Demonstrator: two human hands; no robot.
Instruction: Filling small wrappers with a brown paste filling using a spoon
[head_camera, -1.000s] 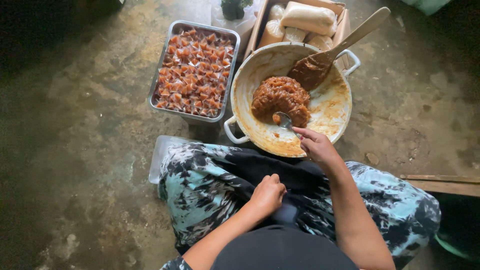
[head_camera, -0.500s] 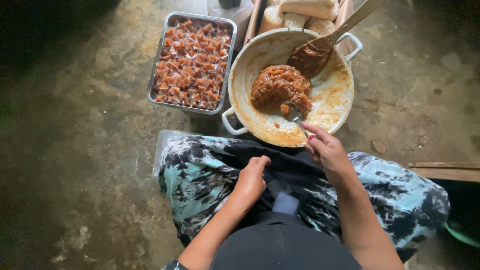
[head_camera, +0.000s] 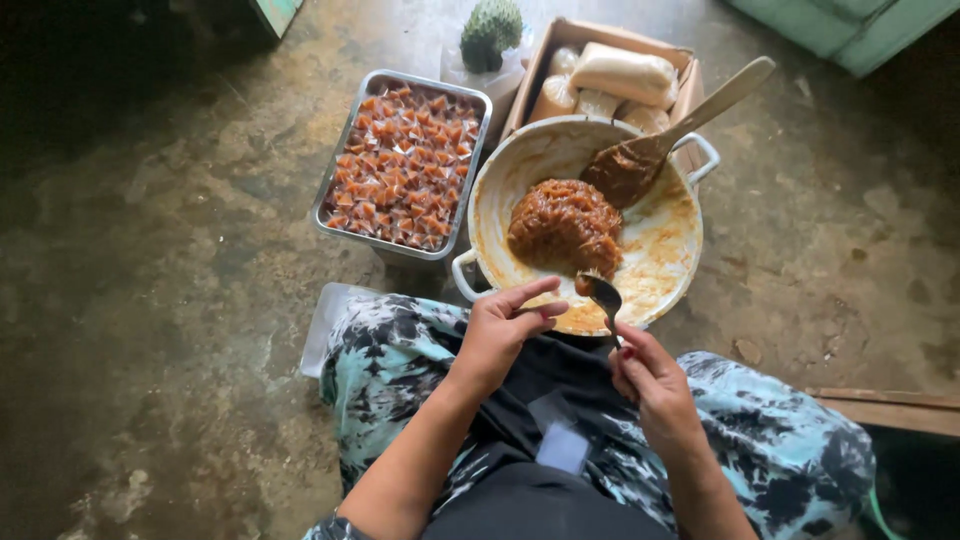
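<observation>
Left of both hands sits a rectangular metal tray packed with small glossy orange-brown wrapped pieces. The left hand hovers loosely open, fingers curled, holding nothing that shows. Just beyond it, a round cream enamel pan holds a sticky brown mound and a wooden paddle. The right hand pinches a metal spoon, apparently carrying a dab of paste. Underneath lies rough, stained concrete floor.
</observation>
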